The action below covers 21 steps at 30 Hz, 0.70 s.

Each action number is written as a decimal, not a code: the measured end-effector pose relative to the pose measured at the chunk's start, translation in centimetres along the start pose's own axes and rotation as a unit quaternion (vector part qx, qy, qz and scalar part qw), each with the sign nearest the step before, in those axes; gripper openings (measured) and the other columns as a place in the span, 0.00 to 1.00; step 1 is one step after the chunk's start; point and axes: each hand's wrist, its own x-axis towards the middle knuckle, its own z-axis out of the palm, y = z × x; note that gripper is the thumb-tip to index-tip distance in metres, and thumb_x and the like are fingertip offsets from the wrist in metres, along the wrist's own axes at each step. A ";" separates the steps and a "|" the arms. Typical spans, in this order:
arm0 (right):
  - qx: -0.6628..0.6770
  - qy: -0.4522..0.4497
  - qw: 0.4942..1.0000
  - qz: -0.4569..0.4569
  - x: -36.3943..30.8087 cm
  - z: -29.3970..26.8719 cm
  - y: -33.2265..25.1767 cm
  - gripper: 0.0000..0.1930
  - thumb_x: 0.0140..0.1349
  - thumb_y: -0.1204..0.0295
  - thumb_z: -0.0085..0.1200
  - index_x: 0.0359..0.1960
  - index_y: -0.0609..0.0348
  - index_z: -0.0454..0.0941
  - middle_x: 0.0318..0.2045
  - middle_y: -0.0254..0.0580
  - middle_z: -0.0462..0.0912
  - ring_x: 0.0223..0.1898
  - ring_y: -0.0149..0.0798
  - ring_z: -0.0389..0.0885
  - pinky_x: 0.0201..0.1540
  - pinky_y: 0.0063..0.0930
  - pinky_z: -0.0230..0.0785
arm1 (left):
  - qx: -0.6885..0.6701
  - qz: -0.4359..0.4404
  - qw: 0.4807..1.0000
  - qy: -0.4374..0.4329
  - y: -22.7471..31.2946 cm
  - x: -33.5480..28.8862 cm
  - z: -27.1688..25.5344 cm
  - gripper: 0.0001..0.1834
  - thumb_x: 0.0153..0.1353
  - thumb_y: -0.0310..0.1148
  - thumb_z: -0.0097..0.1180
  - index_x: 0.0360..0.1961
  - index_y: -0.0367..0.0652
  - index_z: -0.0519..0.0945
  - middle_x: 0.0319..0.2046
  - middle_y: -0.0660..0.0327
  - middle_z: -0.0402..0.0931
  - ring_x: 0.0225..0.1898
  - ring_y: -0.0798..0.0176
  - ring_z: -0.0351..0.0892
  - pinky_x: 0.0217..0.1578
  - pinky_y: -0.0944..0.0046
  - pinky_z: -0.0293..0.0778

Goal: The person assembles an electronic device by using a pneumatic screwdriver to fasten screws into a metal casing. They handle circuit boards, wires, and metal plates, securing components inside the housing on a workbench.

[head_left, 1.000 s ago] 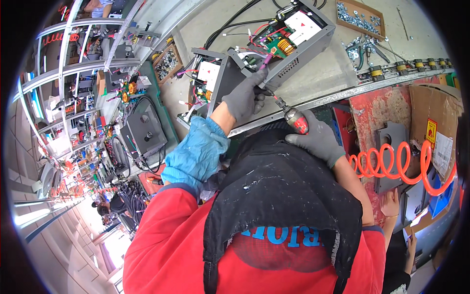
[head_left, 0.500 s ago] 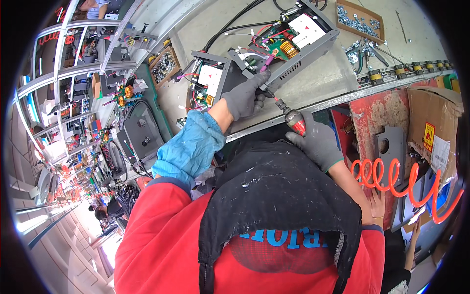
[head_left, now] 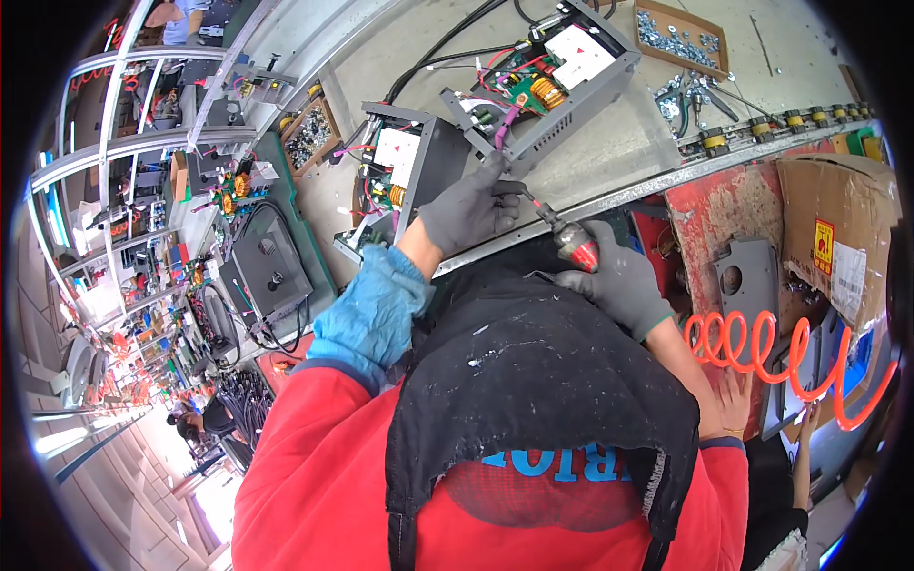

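Observation:
My right hand (head_left: 624,285), in a grey glove, is closed round a power screwdriver (head_left: 577,249) with a red band, its bit aimed up and left. My left hand (head_left: 468,207), gloved too, has its fingers drawn together close to the bit's tip. Anything pinched in them is too small to make out. Just beyond it lies an open grey metal housing (head_left: 576,112) with a green circuit board, a copper coil and a purple-sleeved lead (head_left: 507,127). A second open housing (head_left: 440,157) of the same kind stands to its left.
At the far right sit a cardboard tray of fasteners (head_left: 681,38) and pliers (head_left: 684,107). A metal rail (head_left: 619,203) edges the bench. A coiled orange air hose (head_left: 762,352) hangs beside my right arm, near a cardboard box (head_left: 838,233). Another person's hand (head_left: 731,404) shows there.
My left hand has drawn back from the housing's purple lead toward the bench edge, near the screwdriver bit. The right hand keeps its hold on the screwdriver. The view has shifted slightly.

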 end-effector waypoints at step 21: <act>0.022 0.009 0.999 -0.028 -4.4 1.6 2.2 0.31 0.54 0.44 0.54 0.53 0.49 0.63 0.31 0.57 0.80 0.34 0.61 0.79 0.35 0.49 0.69 | -0.024 0.062 0.997 0.030 -7.8 -1.5 -0.2 0.19 0.63 0.48 0.52 0.34 0.40 0.74 0.21 0.64 0.70 0.19 0.71 0.65 0.21 0.71 0.64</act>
